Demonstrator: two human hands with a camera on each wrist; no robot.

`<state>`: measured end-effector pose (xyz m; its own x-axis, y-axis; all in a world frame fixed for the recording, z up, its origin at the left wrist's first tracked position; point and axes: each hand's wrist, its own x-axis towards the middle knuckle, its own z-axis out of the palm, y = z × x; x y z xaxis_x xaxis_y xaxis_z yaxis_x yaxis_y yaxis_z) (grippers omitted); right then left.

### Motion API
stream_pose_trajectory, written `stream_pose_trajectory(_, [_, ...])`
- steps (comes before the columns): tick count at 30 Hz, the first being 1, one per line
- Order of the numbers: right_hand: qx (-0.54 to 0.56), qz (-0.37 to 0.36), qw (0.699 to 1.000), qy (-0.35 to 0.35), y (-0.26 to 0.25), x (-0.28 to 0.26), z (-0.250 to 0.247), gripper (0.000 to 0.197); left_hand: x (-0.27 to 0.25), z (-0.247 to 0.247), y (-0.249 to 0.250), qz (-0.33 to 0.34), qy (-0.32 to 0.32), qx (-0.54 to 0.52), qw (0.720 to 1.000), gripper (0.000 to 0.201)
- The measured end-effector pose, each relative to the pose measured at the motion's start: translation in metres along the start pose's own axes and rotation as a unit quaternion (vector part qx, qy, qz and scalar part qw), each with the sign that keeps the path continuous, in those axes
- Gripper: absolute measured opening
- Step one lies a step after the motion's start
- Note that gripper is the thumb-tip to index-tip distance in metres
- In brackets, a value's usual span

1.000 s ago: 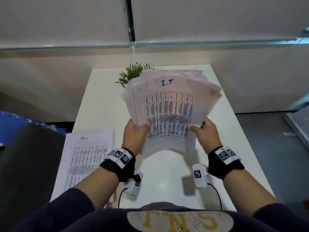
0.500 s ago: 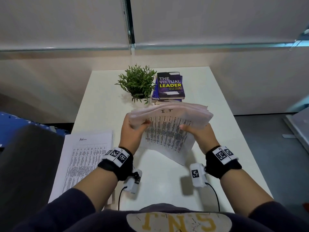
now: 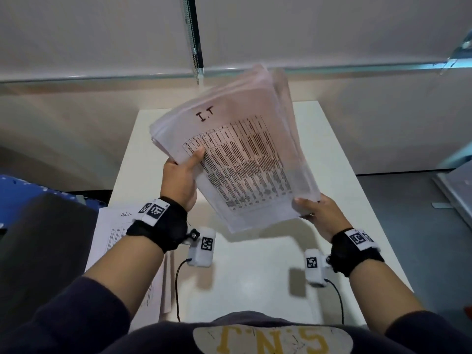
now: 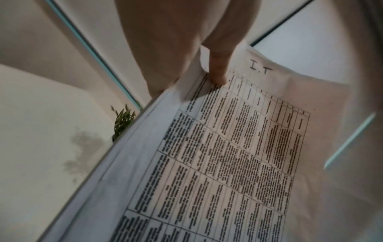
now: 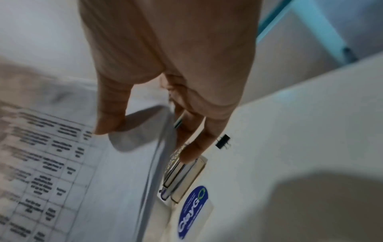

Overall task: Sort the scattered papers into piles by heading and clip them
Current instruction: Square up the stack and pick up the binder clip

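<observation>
White paper fills the middle of the scene: a thick stack of printed sheets (image 3: pixel 237 159), headed "I.T" in handwriting, is held up in the air above a pale table (image 3: pixel 255 272), tilted so its top leans to the far right. The left hand (image 3: pixel 178 185) grips the stack's left edge, thumb pressed on the top sheet and the fingers hidden behind. The right hand (image 3: pixel 319 213) supports the near right corner from below, thumb on top and fingers curled under. Holding two opposite edges likely lets the person square up the loose, slightly fanned sheets before clipping. A second pile of papers (image 3: pixel 112 233), with a different handwritten heading, lies flat at the table's near left, kept apart as its own group. Seen from the right wrist, a black binder clip (image 5: pixel 223 141) sits on the table beyond the fingertips, beside a stack of books (image 5: pixel 182 176). From the left wrist, a small green plant (image 4: pixel 123 121) shows past the stack's edge.
</observation>
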<state>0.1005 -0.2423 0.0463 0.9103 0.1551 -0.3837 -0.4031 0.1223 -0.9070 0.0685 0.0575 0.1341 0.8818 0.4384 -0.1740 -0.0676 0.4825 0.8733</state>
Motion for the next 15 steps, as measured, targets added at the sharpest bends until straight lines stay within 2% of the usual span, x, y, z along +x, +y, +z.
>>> stream_pose_trajectory(3, [0.131,0.074,0.988,0.011,0.02,0.007,-0.003,0.062,-0.002,0.002,-0.015,-0.036,0.006,-0.05,0.998,0.037])
stream_pose_trajectory(5, [0.162,0.093,0.982,0.035,0.029,0.009,0.0,0.055,-0.005,0.0,-0.027,-0.065,0.008,-0.066,0.996,0.042])
stream_pose_trajectory(7, [0.143,0.084,0.984,0.064,0.026,0.005,-0.001,0.043,-0.007,-0.004,-0.034,-0.085,0.01,-0.044,0.995,0.029])
stream_pose_trajectory(9, [0.152,0.052,0.985,0.067,0.019,0.003,-0.008,0.043,-0.009,-0.013,-0.035,-0.084,0.019,-0.008,0.996,0.009])
stream_pose_trajectory(12, [0.162,-0.049,0.984,0.051,-0.003,-0.004,-0.023,0.033,-0.005,-0.042,-0.038,-0.053,0.018,0.095,0.994,0.017])
stream_pose_trajectory(15, [0.09,-0.107,0.989,0.041,-0.016,-0.005,-0.035,0.034,-0.003,-0.068,-0.051,-0.046,-0.019,0.247,0.968,0.014])
